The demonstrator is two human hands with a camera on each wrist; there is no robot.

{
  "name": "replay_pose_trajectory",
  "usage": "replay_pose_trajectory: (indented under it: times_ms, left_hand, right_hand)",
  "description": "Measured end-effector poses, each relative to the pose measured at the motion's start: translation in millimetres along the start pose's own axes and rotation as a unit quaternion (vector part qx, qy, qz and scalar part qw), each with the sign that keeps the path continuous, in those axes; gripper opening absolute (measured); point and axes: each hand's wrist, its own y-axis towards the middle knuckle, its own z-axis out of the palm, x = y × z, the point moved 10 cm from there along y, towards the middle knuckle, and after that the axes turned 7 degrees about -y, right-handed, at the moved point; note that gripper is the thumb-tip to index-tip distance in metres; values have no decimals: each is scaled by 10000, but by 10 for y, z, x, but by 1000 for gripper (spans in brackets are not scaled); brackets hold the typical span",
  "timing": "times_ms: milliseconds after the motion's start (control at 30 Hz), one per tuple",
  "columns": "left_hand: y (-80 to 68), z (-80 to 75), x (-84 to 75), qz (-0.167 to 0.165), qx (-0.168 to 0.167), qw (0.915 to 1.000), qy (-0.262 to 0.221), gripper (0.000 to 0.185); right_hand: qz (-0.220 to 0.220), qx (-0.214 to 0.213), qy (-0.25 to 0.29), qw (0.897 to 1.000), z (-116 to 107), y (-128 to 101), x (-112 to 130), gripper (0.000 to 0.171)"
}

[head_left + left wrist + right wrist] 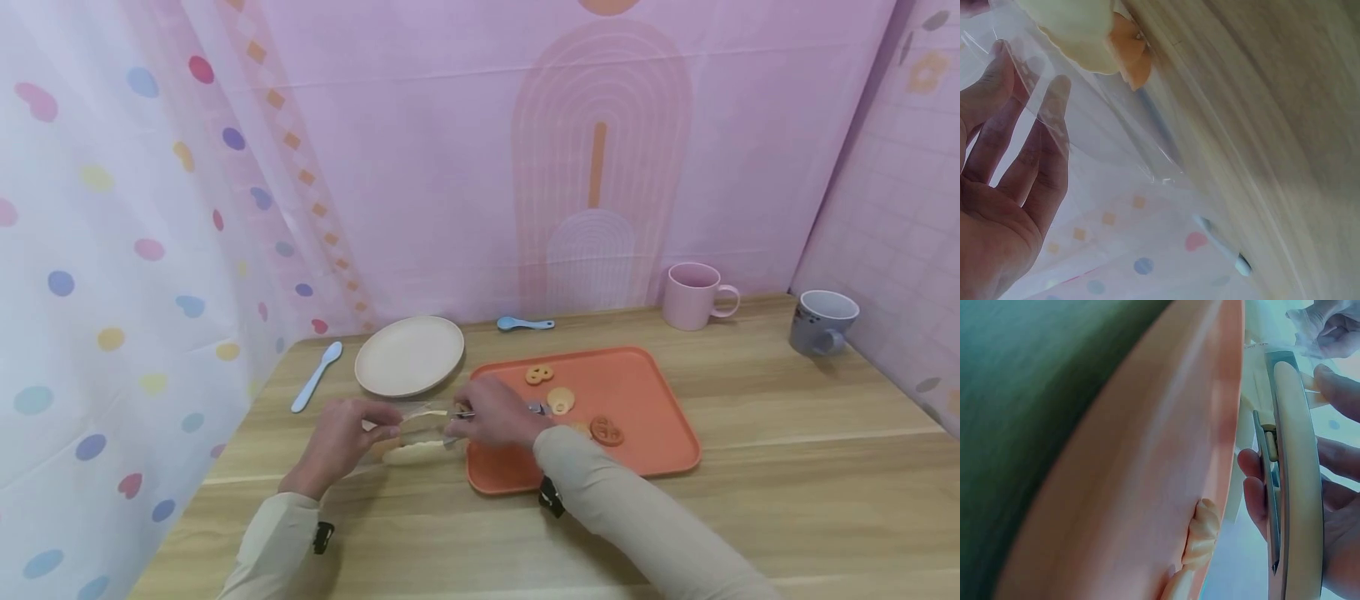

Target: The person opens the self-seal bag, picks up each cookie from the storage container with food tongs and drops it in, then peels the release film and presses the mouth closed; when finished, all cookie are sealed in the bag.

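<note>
1. My left hand (pixel 341 437) is pinching the near edge of a clear plastic bag (pixel 420 423), holding its mouth toward the right.
2. My right hand (pixel 491 414) is grasping metal tongs (pixel 1291 475), fingers curled round them; the tongs are pointing left, tips at the bag's mouth.
3. The bag is lying on the worktop (pixel 787 467) between my two hands, just left of the orange tray (pixel 660 400), its long axis running left to right.
4. A pale cookie (pixel 412 452) is sitting at the bag, nearer my left hand.
</note>
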Motion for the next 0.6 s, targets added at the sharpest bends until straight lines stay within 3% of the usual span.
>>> replay_pose_trajectory:
  times_ms: [333, 600]
  left_hand:
    - [-14, 31, 29, 92, 7, 9999, -118, 11]
    - [-23, 49, 42, 182, -2, 9998, -77, 10]
  right_hand:
    - [40, -243, 566, 9981, -174, -277, -237, 34]
    - [681, -116, 356, 9970, -446, -662, -656, 21]
